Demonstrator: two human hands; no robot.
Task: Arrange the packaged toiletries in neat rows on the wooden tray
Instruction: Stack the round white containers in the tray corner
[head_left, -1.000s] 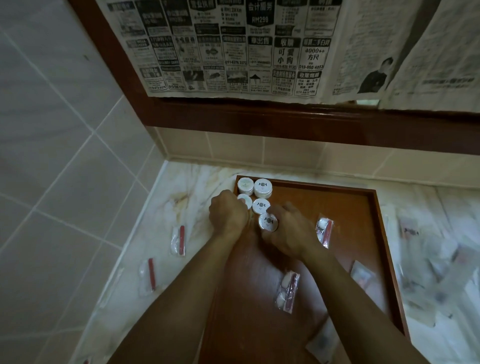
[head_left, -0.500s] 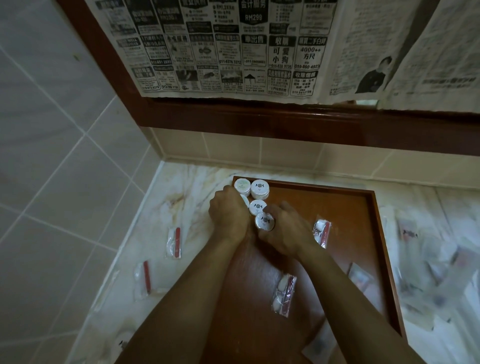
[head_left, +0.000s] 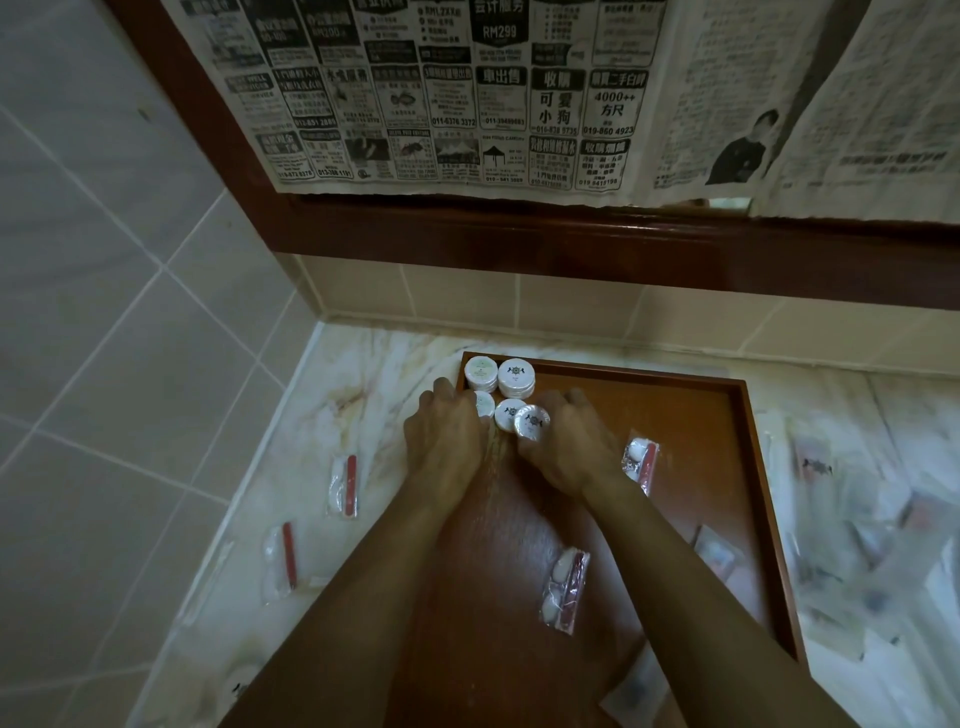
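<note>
both hands work at the far left corner of the wooden tray (head_left: 743, 467), which lies on the marble bench (head_left: 363, 384). the right hand (head_left: 566, 447) pinches one round white soap puck (head_left: 532, 420) in its fingers, holding it tilted against the next puck (head_left: 509, 413). the left hand (head_left: 447, 436) has its fingers curled over another puck (head_left: 484, 402) by the tray's left wall; whether it truly grips it i cannot tell.

the risk, as i judge it: the two far pucks look stacked on others, so a nudge from either knuckle could topple them and break the rows. the tilted puck may also ride up on its neighbour rather than sit flat, and a forearm could drag the sachet below it.

count: five puck tops show, two at the far wall (head_left: 480, 370) (head_left: 516, 373) and three near the hands. red-striped sachets: two on the tray (head_left: 640, 463) (head_left: 565, 582), two on the bench at left (head_left: 345, 486) (head_left: 280, 558). a pile of clear packets (head_left: 857, 519) at right is too blurred to count.
</note>
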